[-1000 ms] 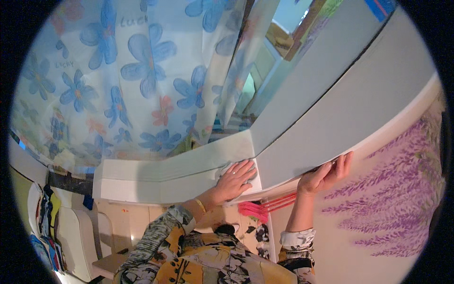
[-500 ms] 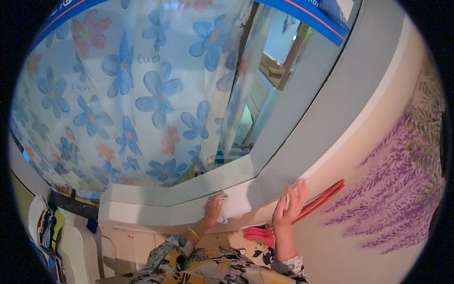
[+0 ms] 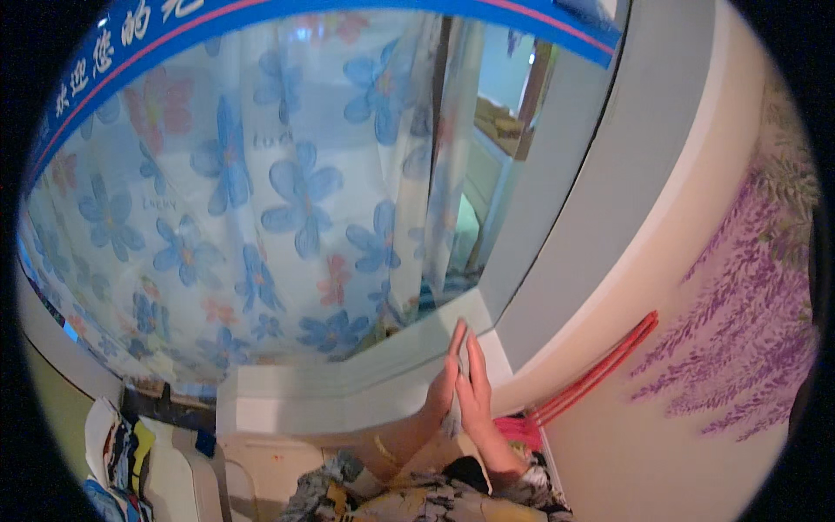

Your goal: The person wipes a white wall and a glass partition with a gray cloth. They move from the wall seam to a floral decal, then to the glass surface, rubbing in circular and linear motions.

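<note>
My left hand (image 3: 444, 383) and my right hand (image 3: 474, 391) meet palm to palm in front of the white window sill (image 3: 383, 379), fingers stretched upward. A small whitish cloth (image 3: 451, 422) shows below the left palm, and a greyish strip of it seems to lie between the hands. Most of it is hidden, so I cannot tell whether it is cloth or paper. The right fingers are straight and flat against the left ones. A bracelet circles my left wrist.
Behind the sill is a window with a blue-flowered curtain (image 3: 302, 196) and a blue banner (image 3: 261, 19) above. A red cord (image 3: 600, 370) hangs by the right wall, painted with purple flowers (image 3: 722, 322). Clothes (image 3: 122, 452) hang over a pale chair back (image 3: 178, 465) at left.
My left hand has left the sill and moved right with the whitish cloth. My right hand has come leftward and lower to meet it, palm against palm. The view has shifted slightly.
</note>
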A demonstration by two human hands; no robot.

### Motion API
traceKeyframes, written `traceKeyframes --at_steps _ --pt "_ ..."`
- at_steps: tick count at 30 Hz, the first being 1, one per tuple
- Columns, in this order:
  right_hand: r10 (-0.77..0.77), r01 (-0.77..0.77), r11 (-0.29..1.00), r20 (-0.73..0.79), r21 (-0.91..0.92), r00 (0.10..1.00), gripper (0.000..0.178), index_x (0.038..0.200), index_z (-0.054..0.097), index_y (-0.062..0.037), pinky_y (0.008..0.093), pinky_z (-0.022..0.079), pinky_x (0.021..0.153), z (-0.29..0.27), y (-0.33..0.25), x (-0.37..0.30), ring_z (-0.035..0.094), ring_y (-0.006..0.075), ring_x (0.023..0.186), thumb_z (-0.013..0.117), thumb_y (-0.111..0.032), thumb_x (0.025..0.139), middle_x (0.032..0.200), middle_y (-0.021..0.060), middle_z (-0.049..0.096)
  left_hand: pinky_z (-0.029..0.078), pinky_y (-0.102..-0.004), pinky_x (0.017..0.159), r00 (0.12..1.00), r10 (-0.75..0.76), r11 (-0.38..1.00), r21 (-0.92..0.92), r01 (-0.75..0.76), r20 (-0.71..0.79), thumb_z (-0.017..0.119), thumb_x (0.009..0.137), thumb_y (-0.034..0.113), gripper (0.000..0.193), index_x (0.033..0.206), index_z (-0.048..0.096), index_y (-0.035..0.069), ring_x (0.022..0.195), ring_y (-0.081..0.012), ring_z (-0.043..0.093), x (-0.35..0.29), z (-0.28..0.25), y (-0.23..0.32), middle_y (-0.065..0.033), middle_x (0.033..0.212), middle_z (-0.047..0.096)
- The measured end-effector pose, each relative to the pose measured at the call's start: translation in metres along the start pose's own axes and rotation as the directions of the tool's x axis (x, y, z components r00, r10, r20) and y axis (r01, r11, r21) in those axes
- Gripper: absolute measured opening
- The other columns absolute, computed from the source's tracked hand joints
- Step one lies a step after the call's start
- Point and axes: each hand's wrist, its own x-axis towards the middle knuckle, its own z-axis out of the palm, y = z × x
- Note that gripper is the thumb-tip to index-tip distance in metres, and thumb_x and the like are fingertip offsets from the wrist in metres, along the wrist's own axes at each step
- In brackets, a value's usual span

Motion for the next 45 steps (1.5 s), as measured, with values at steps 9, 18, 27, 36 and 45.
traceKeyframes --at_steps 9,18,27,36,45 --pt "-0.035 0.045 0.999 -0.321 0.023 0.946 0.036 0.121 0.063 0.0024 0.0443 0.037 0.111 -0.027 0.0 0.062 0.053 0.0318 0.129 0.06 0.002 0.085 0.132 0.0206 0.061 0.022 -0.0429 0.118 0.949 0.283 0.813 0.491 -0.314 0.139 0.06 0.096 0.029 0.072 0.152 0.027 -0.002 0.149 -0.0366 0.021 0.026 0.001 0.064 -0.0228 0.16 0.022" --pt "-0.693 0.447 0.675 -0.297 -0.588 0.657 0.038 0.123 0.064 -0.0084 0.056 0.033 0.108 -0.022 -0.029 0.204 0.047 0.0434 0.132 0.06 -0.006 0.085 0.137 0.0155 0.058 0.026 -0.0629 0.109 0.724 0.578 -0.35 0.916 -0.197 0.377 0.066 0.089 0.022 0.044 0.13 0.061 0.009 0.136 -0.0451 0.041 0.057 -0.07 0.137 -0.0237 0.147 0.045" --pt "-0.815 0.494 0.484 -0.167 -0.722 0.555 0.041 0.13 0.06 -0.0085 0.0599 0.029 0.108 -0.008 -0.067 0.263 0.044 0.0459 0.132 0.054 -0.023 0.092 0.143 0.0158 0.051 0.012 -0.0657 0.115 0.732 0.616 -0.506 0.858 0.087 0.289 0.057 0.096 0.033 0.044 0.135 0.059 0.011 0.143 -0.0449 0.031 0.086 -0.105 0.147 -0.0243 0.152 0.038" --pt "-0.787 0.406 0.581 -0.362 -0.705 0.499 0.04 0.122 0.063 0.0008 0.0611 0.031 0.107 -0.021 -0.003 0.233 0.048 0.0489 0.127 0.059 -0.023 0.09 0.133 0.0189 0.058 0.008 -0.0678 0.114 0.71 0.573 -0.609 0.792 0.034 0.409 0.045 0.101 0.046 0.052 0.143 0.048 0.016 0.147 -0.0439 0.022 0.094 -0.155 0.121 -0.0218 0.159 0.027" --pt "-0.779 0.44 0.572 -0.29 -0.692 0.556 0.046 0.131 0.059 -0.0008 0.0576 0.028 0.111 -0.035 -0.031 0.249 0.042 0.047 0.135 0.061 -0.012 0.086 0.141 0.0177 0.054 0.015 -0.0776 0.104 0.813 0.5 -0.549 0.835 0.033 0.298 0.062 0.09 0.04 0.054 0.136 0.051 0.014 0.134 -0.0494 0.036 0.082 -0.159 0.127 -0.0252 0.149 0.036"
